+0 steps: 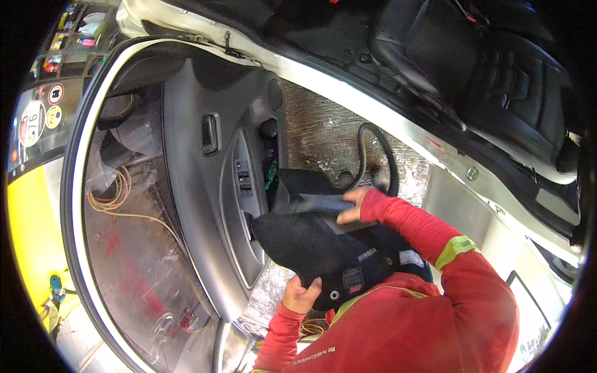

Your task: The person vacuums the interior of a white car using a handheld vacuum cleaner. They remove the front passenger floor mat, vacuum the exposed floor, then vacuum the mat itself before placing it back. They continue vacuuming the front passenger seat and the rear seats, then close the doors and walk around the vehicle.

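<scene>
A black car floor mat [303, 242] is held up in front of my body, beside the open car door. It bears a small label and printed writing near its lower edge, next to a metal eyelet [334, 295]. My left hand [301, 294] grips that lower edge, thumb on top. Over the mat's upper part, my right hand [353, 206] has its fingers around a blue-grey object [319, 204]. Motion blur hides what kind of object this is.
The open car door [196, 186] stands to the left, its inner panel facing me. A black hose [394, 163] loops over the wet floor [317, 121]. Car seats [503, 79] and the white door sill [354, 93] lie upper right. A coiled hose [112, 196] shows through the door window.
</scene>
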Demonstrator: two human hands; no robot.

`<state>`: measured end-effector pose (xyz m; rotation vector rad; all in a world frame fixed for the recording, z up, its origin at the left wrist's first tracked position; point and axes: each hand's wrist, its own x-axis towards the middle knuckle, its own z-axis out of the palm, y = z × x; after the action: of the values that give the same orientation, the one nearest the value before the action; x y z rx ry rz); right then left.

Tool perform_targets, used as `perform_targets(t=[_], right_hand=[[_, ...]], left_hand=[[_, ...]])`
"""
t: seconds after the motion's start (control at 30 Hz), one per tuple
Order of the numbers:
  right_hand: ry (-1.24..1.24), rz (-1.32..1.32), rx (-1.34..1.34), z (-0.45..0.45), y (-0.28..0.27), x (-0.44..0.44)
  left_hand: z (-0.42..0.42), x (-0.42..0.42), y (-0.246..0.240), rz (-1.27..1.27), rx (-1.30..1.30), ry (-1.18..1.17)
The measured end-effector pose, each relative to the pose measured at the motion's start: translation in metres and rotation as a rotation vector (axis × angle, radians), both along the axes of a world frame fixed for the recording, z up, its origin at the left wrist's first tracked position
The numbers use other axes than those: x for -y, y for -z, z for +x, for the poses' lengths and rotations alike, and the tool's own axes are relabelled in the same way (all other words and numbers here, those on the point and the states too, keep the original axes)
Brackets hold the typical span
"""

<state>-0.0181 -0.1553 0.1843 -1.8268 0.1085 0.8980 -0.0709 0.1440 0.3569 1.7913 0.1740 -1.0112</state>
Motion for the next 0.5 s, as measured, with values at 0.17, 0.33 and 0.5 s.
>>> perform_targets(t=[0.17,0.33,0.5], right_hand=[[0.444,0.191,-0.186,0.008,-0.004,0.042],[-0.210,0.200,0.065,0.006,-0.001,0.012],[0.436,-0.131,-0.281,0.009,0.010,0.041]], left_hand=[[-0.008,0.000,0.003,-0.058,-0.110,-0.119],[-0.005,0.002,0.008,-0.053,-0.110,-0.018],[-0.001,0.003,0.002,0.022,-0.027,-0.055]])
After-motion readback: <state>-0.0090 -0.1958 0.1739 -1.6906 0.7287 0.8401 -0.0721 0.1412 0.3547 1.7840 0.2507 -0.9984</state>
